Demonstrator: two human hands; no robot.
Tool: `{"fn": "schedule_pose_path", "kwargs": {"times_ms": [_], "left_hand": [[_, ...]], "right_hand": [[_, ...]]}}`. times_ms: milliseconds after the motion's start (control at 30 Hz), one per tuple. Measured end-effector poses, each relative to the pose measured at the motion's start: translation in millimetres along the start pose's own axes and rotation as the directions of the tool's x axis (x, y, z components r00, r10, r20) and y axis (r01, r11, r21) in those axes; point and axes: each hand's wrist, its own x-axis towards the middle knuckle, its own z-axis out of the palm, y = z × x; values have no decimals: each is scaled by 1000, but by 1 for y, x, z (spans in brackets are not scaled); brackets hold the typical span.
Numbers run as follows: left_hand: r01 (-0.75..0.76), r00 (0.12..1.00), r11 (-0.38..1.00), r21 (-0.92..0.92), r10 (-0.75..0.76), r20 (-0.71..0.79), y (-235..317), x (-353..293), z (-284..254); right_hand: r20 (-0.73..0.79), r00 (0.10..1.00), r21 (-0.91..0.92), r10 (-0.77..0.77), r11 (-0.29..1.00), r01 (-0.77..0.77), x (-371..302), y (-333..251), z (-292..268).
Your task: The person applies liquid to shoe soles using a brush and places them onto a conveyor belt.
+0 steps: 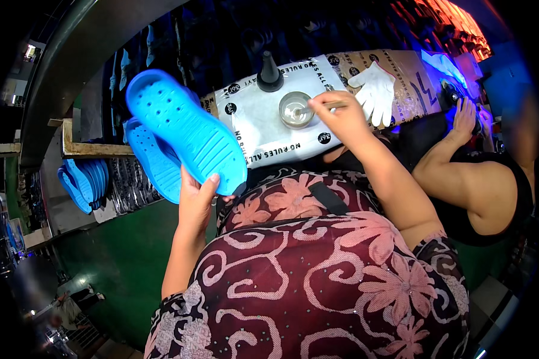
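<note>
My left hand [200, 194] is closed round the heel end of a bright blue shoe sole [191, 128], with small holes at its toe and ridges toward the heel. A second blue sole [153, 157] lies behind it; whether the same hand holds both I cannot tell. My right hand [345, 116] pinches a thin brush [339, 105], its tip end reaching into a small clear round jar [285, 124]. That jar stands on the white printed sheet [257, 137]. Just beyond it is a dark cone-shaped bottle [270, 75].
A white glove [375, 90] lies right of the jar, on brown taped covering [414, 90]. Several blue soles [87, 182] are stacked at the left, near a worn frame edge [96, 148]. Another person's arm [446, 146] works close on my right. Dark racks run along the back.
</note>
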Motion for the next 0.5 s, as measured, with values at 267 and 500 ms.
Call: {"fn": "schedule_pose_path", "kwargs": {"times_ms": [267,500], "left_hand": [[-200,971,967,160,217,-96,-7,20,20],[-282,938,933,223,317,-139,-9,34,31]], "right_hand": [[-90,993,94,71,994,-63,4,-1,-2],[32,994,-7,100,995,-100,-3,7,1]]}}
